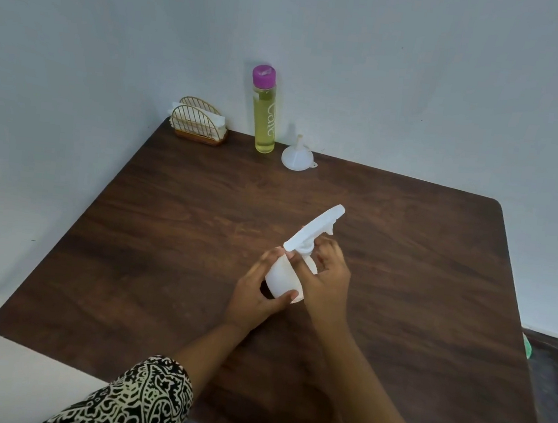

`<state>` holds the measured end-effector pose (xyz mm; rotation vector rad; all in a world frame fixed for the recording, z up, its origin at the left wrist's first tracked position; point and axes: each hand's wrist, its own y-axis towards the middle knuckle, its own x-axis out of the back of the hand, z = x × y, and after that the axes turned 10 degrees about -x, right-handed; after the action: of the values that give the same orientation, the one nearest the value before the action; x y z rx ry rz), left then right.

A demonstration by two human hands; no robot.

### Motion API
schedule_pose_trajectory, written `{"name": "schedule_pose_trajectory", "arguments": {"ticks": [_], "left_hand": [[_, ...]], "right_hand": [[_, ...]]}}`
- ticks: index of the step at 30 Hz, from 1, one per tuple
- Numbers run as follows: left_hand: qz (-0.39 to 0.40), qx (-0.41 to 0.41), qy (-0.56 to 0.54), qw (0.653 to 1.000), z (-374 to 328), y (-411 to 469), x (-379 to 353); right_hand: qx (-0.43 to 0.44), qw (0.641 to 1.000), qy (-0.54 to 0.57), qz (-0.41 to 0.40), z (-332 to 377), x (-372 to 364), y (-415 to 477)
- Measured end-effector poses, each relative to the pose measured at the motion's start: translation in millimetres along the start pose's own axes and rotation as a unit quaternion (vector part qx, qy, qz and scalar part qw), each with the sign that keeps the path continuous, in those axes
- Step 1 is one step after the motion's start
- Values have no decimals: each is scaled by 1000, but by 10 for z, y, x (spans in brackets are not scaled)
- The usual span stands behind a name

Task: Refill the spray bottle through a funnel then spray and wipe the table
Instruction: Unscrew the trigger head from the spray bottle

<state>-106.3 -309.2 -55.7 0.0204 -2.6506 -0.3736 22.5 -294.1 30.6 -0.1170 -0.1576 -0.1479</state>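
A white spray bottle [282, 279] stands near the middle of the dark wooden table [151, 232]. My left hand [254, 298] wraps around its body. My right hand [327, 278] grips the neck just under the white trigger head [317, 227], which points up and away to the right. A tall clear bottle of yellow liquid with a purple cap [263, 113] stands at the table's far edge by the wall. A small translucent white funnel [296, 156] rests upside down just to its right, spout up.
A gold wire napkin holder with white napkins [199, 123] sits at the far left corner. The pale wall borders the table's far and left sides. Dark floor and something green [527, 346] show past the right edge.
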Motion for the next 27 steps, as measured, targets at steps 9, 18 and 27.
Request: {"name": "schedule_pose_trajectory", "arguments": {"ticks": [9,18,27], "left_hand": [[5,6,15,1000,-11,2,15],[10,19,-14,1000,-31,7,26],[0,10,-7,1000,-50,3,38]], "right_hand": [[-3,1000,23,11,465,163,119],[50,997,52,-14,726,255,125],[142,985,87,-47,961,345,87]]}}
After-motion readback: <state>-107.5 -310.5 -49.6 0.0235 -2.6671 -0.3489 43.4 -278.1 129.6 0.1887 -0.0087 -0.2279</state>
